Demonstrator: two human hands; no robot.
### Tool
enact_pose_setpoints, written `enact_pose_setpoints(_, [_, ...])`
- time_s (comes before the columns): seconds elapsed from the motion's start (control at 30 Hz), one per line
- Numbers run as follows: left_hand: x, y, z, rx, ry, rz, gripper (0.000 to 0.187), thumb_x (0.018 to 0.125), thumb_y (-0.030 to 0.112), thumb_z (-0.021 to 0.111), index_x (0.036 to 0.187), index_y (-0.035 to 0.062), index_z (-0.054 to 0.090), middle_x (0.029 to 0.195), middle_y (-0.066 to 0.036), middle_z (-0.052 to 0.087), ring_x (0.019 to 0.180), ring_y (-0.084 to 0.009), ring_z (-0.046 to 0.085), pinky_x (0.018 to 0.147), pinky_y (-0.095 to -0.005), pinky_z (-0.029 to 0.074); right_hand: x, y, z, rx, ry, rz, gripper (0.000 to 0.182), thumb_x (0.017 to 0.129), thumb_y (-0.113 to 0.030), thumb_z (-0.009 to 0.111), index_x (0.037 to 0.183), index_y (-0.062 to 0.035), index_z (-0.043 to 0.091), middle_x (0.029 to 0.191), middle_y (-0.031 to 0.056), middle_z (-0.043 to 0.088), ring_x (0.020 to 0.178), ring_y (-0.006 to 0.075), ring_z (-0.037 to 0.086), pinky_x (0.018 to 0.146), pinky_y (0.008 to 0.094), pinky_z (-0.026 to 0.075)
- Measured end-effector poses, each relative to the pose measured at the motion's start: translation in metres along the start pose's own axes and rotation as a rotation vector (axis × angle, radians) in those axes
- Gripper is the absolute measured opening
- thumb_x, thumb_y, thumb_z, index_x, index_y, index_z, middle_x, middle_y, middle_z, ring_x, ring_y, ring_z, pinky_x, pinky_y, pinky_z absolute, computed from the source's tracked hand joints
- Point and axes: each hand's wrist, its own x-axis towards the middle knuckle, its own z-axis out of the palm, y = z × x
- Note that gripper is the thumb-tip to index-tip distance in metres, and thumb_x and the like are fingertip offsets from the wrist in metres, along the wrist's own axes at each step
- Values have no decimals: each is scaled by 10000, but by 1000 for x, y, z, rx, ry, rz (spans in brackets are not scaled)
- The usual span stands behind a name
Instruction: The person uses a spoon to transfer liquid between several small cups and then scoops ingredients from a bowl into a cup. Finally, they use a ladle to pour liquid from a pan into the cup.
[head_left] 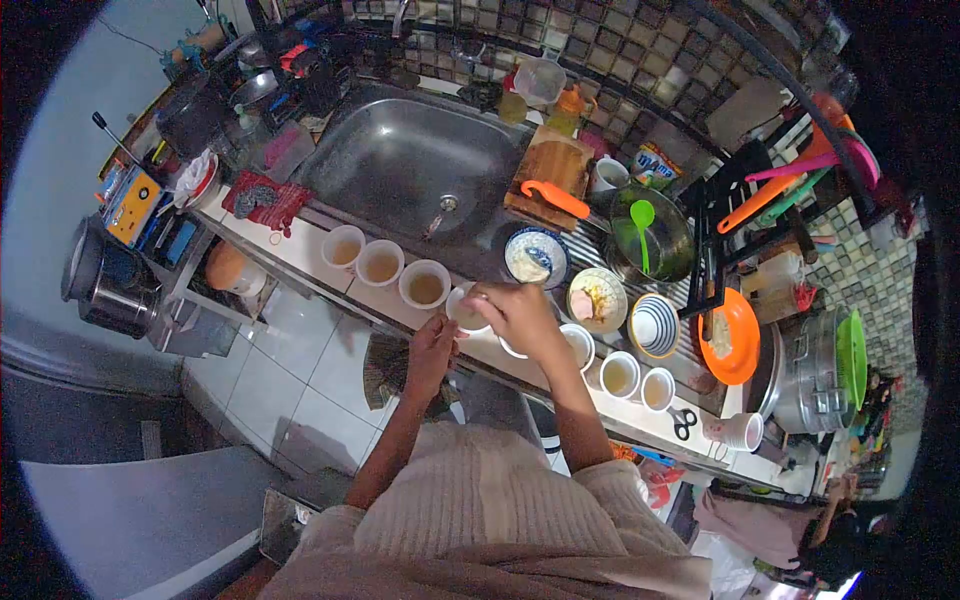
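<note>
A row of small white plastic cups with brownish liquid lines the counter's front edge; one cup (424,285) stands left of my hands. Between my hands is another white cup (463,308), partly covered by my right hand. My right hand (518,318) is over this cup with its fingers pinched together; what they hold, if anything, is hidden. My left hand (432,350) is at the cup's near left side, fingers curled closed, and I cannot make out anything in them. Farther right stand more filled cups, including one (620,374), partly beyond my right forearm.
Behind the cups is a steel sink (400,150). Bowls, including a blue-patterned bowl (536,257), sit on the ridged drainboard beside an orange plate (730,338). Scissors (684,424) and stacked cups (740,432) lie at the right. A red cloth (268,200) is at the left.
</note>
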Motion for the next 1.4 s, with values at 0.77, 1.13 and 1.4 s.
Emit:
enact_pose_setpoints(0.77, [4, -1, 1, -45, 26, -104, 171, 886, 214, 475, 769, 92, 503, 661, 23, 507, 502, -14, 418, 396, -173, 337, 15, -11, -13, -89, -96, 142, 173, 811, -227, 534, 851, -91, 633, 702, 147, 601, 625, 318, 580, 584, 394, 458])
enact_pose_setpoints(1.13, [1, 1, -1, -81, -15, -118, 167, 886, 209, 474, 782, 82, 504, 627, 34, 467, 502, -17, 402, 392, -173, 323, 8, -7, -11, -59, -99, 64, 184, 829, -240, 510, 845, -101, 629, 709, 152, 599, 645, 331, 578, 587, 392, 448])
enact_pose_setpoints(1.4, [-2, 7, 2, 5, -32, -73, 182, 894, 228, 452, 806, 80, 510, 722, 13, 568, 526, -11, 409, 410, -163, 355, 3, 1, -5, 79, -13, -9, 174, 817, -231, 542, 809, -79, 628, 670, 141, 596, 605, 312, 580, 543, 363, 447])
